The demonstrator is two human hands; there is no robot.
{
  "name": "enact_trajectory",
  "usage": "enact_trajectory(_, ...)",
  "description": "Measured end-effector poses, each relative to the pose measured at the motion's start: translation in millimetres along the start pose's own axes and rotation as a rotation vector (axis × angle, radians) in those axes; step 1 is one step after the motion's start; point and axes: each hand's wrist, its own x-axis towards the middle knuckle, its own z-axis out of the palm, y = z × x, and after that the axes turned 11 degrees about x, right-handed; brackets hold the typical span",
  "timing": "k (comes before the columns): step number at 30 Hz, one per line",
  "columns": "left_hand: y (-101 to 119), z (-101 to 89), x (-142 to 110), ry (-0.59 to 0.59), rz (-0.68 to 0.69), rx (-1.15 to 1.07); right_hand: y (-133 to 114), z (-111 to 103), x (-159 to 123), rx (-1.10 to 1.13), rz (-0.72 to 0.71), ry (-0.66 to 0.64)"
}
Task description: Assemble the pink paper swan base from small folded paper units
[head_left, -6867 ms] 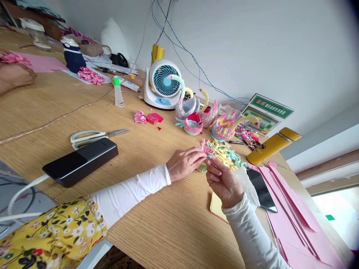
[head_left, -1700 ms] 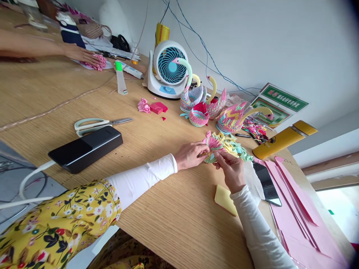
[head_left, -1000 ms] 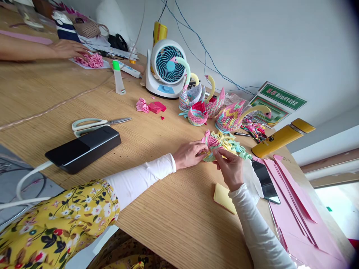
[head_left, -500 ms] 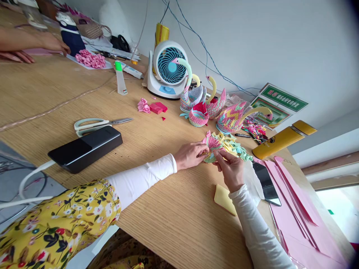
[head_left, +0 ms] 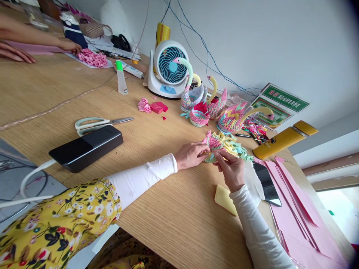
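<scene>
On the table lies a round piece made of folded paper [head_left: 212, 143], with pink pleats and green and yellow bits along its near edge. My left hand [head_left: 191, 155] grips its left side with curled fingers. At its near right edge, my right hand [head_left: 232, 167] pinches with thumb and forefinger; a small pale-blue bit of folded paper seems to be at the fingertips, mostly hidden. Against the piece's right side is a pile of yellow and green folded paper pieces [head_left: 232, 145].
Behind stand several paper swans [head_left: 231, 118], a small pink paper basket [head_left: 198, 115] and a fan [head_left: 168, 69]. Scissors [head_left: 94, 125] and a black box [head_left: 86, 147] lie left. Right are a yellow flask [head_left: 276, 144], phone [head_left: 266, 183] and pink sheets [head_left: 303, 220]. Another person's hand [head_left: 70, 45] is far left.
Earlier, both hands met over a small blue-green paper piece; now they are apart at the round paper piece. Lately they have barely moved. The other person's hand left the pink flowers and came back beside them.
</scene>
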Motion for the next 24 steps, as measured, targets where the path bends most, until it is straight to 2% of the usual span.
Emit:
enact_trajectory(4,0.4,-0.5,-0.1,-0.004,-0.001,-0.002,-0.9,0.0,0.2,-0.081,-0.026,0.000)
enact_trajectory(9,1.4,-0.5,0.0,-0.007,-0.012,-0.014,-7.0,2.7,-0.8,-0.311,-0.129,0.029)
enact_trajectory(12,1.6,-0.1,0.0,0.007,-0.012,-0.007,-7.9,3.7,-1.4,-0.310,-0.124,0.016)
enact_trajectory(15,1.0,1.1,-0.2,0.012,-0.008,-0.003,-6.0,4.1,-0.6,-0.099,-0.022,0.026)
enact_trajectory(19,1.3,1.4,-0.4,0.048,0.006,-0.024,-12.9,6.4,0.5,0.294,0.138,0.105)
enact_trajectory(24,8.2,-7.8,1.5,0.242,0.074,-0.110,-35.9,8.6,-1.1,0.683,0.303,0.097)
